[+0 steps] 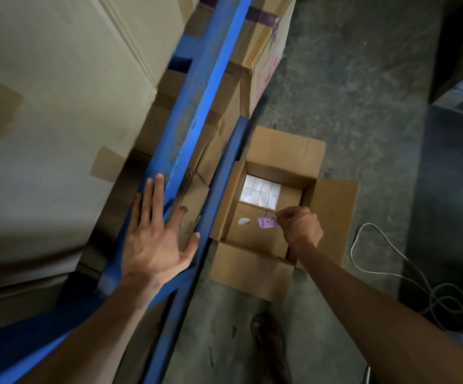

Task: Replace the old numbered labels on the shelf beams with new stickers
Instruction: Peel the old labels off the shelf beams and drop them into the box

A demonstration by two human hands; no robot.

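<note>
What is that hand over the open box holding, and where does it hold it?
The right hand pinches a small pink label by its right end, between the fingers. The left hand holds nothing.

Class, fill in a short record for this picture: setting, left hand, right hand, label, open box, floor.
setting: blue shelf beams with cardboard boxes stacked behind
left hand: open, fingers spread flat on the beam
right hand: pinches a label over the open box
label: pink, handwritten marks, partly hidden
open box: on the floor, flaps out, white packets inside
floor: concrete, grey cable at right
</note>
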